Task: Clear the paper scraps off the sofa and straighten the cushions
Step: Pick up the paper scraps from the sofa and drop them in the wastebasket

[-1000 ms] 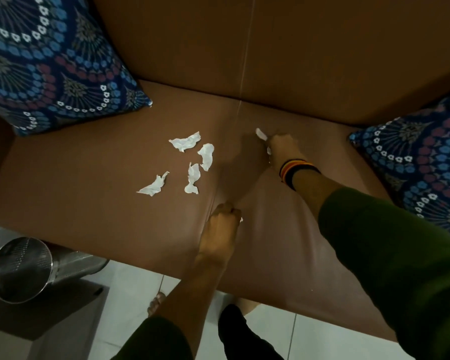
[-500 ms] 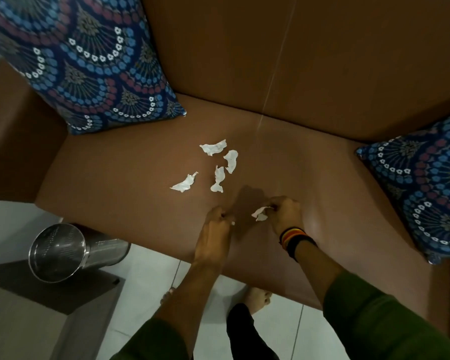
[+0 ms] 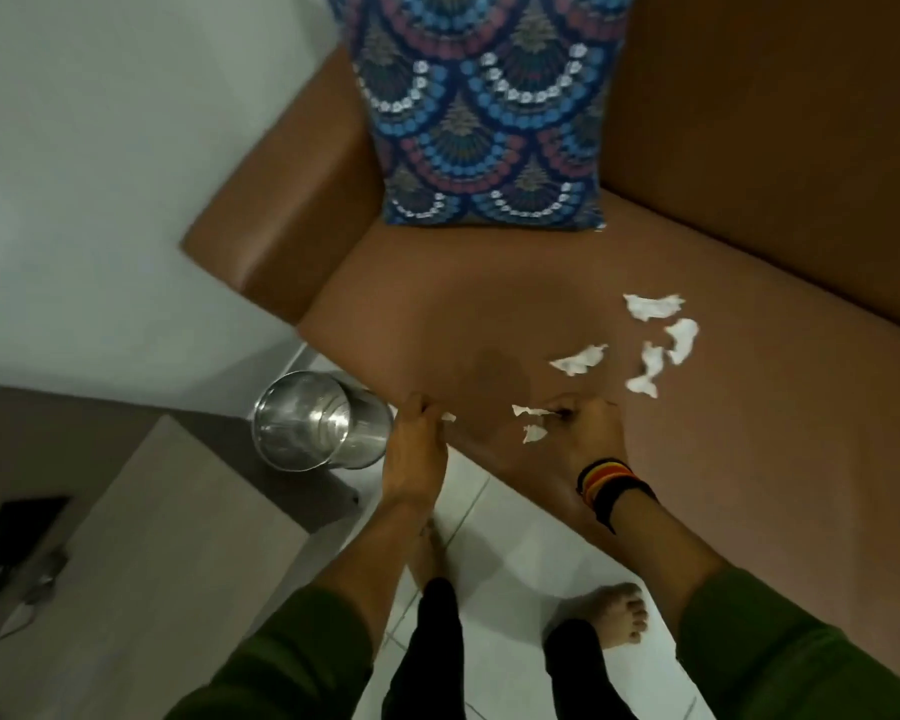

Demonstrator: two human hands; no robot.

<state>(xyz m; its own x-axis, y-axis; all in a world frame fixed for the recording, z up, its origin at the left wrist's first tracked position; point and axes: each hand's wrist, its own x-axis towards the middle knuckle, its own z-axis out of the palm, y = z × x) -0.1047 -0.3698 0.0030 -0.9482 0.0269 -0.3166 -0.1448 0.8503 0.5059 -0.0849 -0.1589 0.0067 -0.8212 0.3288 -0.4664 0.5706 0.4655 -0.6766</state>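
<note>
A steel bin [image 3: 313,426] stood on a grey mat on the floor at the front corner of the brown sofa [image 3: 437,314], its open mouth tilted toward the camera; whether anything lay inside could not be told from the glare on its wall. The person's left hand [image 3: 417,449] hovered just beside the bin's rim, fingers closed on a small white scrap [image 3: 448,417]. The right hand [image 3: 591,433], banded at the wrist [image 3: 606,478], pinched two torn scraps [image 3: 530,422] over the seat's front edge. Compared with half a second earlier, both hands had swung left toward the bin, and the view had turned with them, so that only one patterned cushion [image 3: 484,111] showed, propped upright in the corner against the backrest and armrest. Four loose paper scraps [image 3: 645,340], white, crumpled and ragged-edged, remained clustered on the seat, near the right hand but apart from it. Green sleeves [image 3: 292,662] covered both forearms, and bare feet [image 3: 619,613] stood on the white tiled floor [image 3: 494,558].
</note>
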